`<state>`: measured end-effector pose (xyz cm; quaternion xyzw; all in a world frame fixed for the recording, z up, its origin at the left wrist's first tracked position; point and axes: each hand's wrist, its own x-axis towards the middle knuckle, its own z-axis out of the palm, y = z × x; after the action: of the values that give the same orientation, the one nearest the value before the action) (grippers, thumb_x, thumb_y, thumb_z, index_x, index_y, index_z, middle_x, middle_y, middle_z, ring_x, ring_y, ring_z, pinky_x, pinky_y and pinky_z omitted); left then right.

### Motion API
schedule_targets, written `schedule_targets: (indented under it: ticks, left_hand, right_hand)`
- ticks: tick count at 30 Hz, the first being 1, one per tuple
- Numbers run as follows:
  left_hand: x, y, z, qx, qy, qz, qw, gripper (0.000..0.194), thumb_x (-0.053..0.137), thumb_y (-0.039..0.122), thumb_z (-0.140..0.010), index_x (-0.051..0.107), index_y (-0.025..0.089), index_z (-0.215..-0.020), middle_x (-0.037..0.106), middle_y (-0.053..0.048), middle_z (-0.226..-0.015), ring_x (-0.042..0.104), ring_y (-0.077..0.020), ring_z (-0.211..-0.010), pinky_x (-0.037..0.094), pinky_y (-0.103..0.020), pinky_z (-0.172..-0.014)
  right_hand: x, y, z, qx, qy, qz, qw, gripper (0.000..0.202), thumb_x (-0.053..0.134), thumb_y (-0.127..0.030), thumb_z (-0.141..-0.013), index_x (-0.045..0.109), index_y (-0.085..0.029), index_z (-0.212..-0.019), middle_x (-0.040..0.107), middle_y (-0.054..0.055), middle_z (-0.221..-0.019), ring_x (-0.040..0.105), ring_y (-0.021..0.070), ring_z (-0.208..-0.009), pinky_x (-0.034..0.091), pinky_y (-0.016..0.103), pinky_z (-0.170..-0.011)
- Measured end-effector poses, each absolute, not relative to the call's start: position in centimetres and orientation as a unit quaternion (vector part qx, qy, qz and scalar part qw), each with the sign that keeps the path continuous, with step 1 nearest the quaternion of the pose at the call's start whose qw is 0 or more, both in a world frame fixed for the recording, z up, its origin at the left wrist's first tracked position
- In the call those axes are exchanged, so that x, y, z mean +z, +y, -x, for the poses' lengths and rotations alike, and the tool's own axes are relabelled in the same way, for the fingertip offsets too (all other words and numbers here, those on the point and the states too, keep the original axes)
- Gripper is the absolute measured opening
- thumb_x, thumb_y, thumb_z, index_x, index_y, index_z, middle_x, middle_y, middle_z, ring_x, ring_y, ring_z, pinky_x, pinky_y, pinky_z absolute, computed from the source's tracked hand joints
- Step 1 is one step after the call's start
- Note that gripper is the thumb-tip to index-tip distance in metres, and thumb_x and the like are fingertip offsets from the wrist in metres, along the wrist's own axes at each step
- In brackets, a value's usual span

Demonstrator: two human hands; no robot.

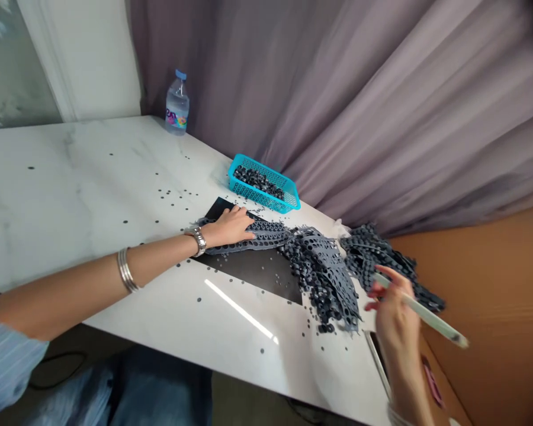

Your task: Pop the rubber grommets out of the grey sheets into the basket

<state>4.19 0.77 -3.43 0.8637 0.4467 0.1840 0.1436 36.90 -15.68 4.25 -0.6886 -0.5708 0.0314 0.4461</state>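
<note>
My left hand point(231, 226) lies flat with its fingers spread on a grey perforated strip point(266, 235), which rests on a black mat point(249, 269). The strip is full of round holes and runs right into a heap of similar pieces. In that heap, small black ring-like parts point(313, 283) lie under and beside a grey perforated sheet point(333, 266). Raised off the table at the right, my right hand point(396, 313) is closed around a long pale pen-like tool point(439, 325). Its working end is partly hidden and blurred.
A turquoise basket point(266, 200) of small black parts stands behind the mat. Another dark perforated heap point(373, 254) lies at the back right. A water bottle point(176, 106) stands by the curtain point(257, 77). Small black discs are scattered over the white table point(93, 207). An orange-brown panel point(506, 284) borders the right.
</note>
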Motion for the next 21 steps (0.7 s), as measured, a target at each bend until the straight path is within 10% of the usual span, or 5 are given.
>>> schedule_targets:
  ticks: [9,21]
  left_hand:
    - [0.0,-2.8,3.2,0.159,0.380,-0.870,0.271,0.022,0.054,0.029,-0.083,0.073,0.022,-0.089,0.067,-0.005,-0.088,0.059,-0.0178,-0.076,0.040,-0.030,-0.068]
    - [-3.5,-5.1,4.3,0.184,0.449,-0.832,0.271,0.022,0.060,0.037,-0.082,0.071,0.023,-0.094,0.062,-0.006,-0.097,0.059,-0.0215,-0.093,0.047,-0.029,-0.081]
  right_hand:
    - [-0.4,-8.8,-18.1,0.387,-0.608,0.515,0.464,0.034,0.053,-0.048,-0.091,0.063,-0.015,-0.092,0.063,0.001,-0.066,0.057,0.0115,-0.054,0.048,0.025,-0.052]
    - [-4.2,-7.2,-14.7,0.395,-0.642,0.514,0.409,0.041,0.037,-0.050,-0.098,0.058,-0.019,-0.082,0.059,-0.002,-0.056,0.060,0.0116,-0.049,0.048,0.023,-0.054]
